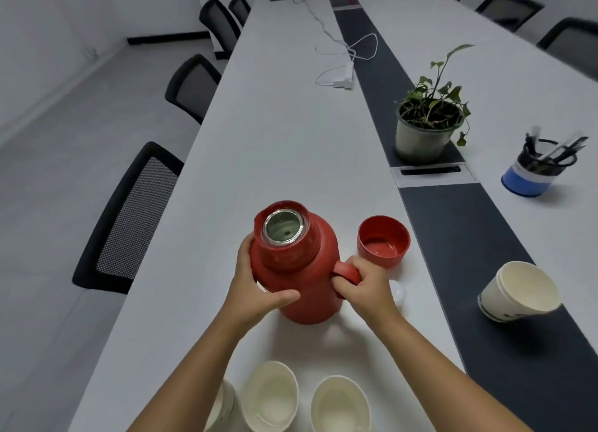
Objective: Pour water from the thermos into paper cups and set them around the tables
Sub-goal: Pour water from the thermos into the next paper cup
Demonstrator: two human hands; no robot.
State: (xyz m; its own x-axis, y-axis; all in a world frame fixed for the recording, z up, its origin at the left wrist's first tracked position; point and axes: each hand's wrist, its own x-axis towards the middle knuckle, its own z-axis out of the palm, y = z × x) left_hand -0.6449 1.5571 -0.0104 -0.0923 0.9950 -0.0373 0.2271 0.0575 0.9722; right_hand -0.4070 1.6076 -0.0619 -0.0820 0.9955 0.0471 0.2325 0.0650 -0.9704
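A red thermos (293, 263) stands upright on the white table (275, 140), its steel mouth uncovered. My left hand (259, 289) wraps the thermos body from the left. My right hand (362, 284) grips its handle on the right. The red lid cup (383, 240) lies open side up just right of the thermos. A small white stopper (398, 294) shows behind my right hand. Two paper cups (270, 396) (339, 405) stand near the front edge, with a third paper cup (225, 405) partly hidden under my left forearm. A stack of paper cups (521, 290) leans on the dark centre strip.
A potted plant (427, 124) and a blue pen holder (538, 169) stand to the right. A cable socket plate (432, 172) sits in the dark strip (485, 253). White cables and a charger (343, 81) lie farther up. Black mesh chairs (129, 218) line the left side.
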